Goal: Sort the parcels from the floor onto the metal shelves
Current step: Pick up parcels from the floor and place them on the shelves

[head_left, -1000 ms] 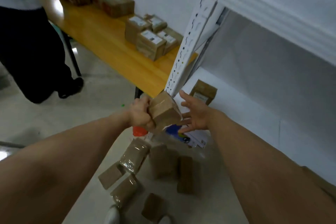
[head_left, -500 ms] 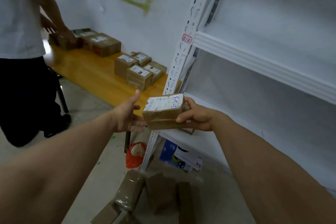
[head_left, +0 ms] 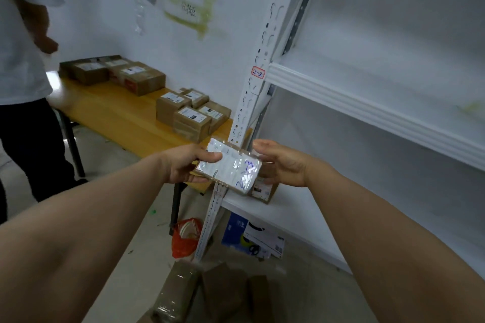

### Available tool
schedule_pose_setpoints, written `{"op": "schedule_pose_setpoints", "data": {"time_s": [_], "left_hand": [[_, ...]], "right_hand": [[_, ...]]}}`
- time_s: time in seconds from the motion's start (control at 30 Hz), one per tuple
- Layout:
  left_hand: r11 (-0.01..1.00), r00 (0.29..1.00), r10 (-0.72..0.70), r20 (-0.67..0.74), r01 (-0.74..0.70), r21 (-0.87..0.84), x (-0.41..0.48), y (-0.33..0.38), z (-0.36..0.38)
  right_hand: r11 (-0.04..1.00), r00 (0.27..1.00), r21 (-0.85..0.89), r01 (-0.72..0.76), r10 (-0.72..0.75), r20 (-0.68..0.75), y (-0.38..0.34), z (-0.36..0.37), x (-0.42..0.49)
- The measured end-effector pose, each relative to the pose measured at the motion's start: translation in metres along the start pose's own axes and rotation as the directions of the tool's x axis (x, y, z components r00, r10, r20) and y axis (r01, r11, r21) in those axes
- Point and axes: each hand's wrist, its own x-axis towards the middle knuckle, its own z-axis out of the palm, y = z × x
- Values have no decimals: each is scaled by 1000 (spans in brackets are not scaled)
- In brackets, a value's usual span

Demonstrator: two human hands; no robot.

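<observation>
I hold a brown parcel (head_left: 231, 168) with a white label and blue handwriting at chest height, in front of the white metal shelf post (head_left: 245, 102). My left hand (head_left: 183, 165) grips its left end, thumb on top. My right hand (head_left: 286, 165) cups its right end, fingers underneath and thumb raised. Just behind the held parcel, another parcel (head_left: 265, 190) lies on the lower shelf (head_left: 288, 212). Several wrapped parcels (head_left: 178, 294) lie on the floor below. The upper shelf (head_left: 367, 113) carries a tag reading 2-2 (head_left: 258, 72).
A wooden table (head_left: 118, 118) on the left bears several labelled boxes (head_left: 191, 118). A person in a white shirt (head_left: 23, 60) stands beside it. A red bag (head_left: 185, 238) and a blue-and-white box (head_left: 252, 240) sit on the floor under the shelf.
The parcel has come up from near the floor to shelf height. It was in my right hand half a second ago; my left hand has now closed on its left end.
</observation>
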Motion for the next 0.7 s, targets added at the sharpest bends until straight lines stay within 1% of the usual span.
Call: {"op": "schedule_pose_setpoints", "data": {"time_s": [0.1, 0.17, 0.3, 0.37, 0.43, 0.5, 0.57, 0.63, 0.7], "left_hand": [[973, 999, 7, 50, -19, 228, -3, 19, 7], [942, 996, 8, 91, -38, 333, -5, 32, 16], [883, 988, 18, 155, -88, 460, -7, 48, 36], [858, 982, 14, 190, -109, 502, -6, 51, 44], [849, 976, 27, 217, -137, 510, -5, 52, 51], [883, 976, 95, 195, -173, 435, -1, 56, 57], [931, 962, 195, 190, -243, 273, 2, 66, 66], [939, 917, 309, 252, -336, 72, 3, 84, 81], [917, 878, 400, 263, -387, -100, 4, 104, 101]], "right_hand": [[997, 999, -71, 29, -31, -22, -5, -1, -1], [990, 1000, -139, 15, -17, -9, -7, 2, -2], [979, 999, -205, -4, 13, 43, -7, 9, -5], [970, 999, -244, -17, 28, 39, -4, 9, -10], [968, 999, -251, -27, 33, 21, -2, 3, -17], [979, 1000, -202, -4, 3, -6, -3, -9, -27], [987, 994, -145, 65, -77, -79, -11, -28, -42], [984, 969, -83, 158, -170, -178, -23, -49, -60], [969, 933, -33, 243, -243, -265, -36, -70, -80]]}}
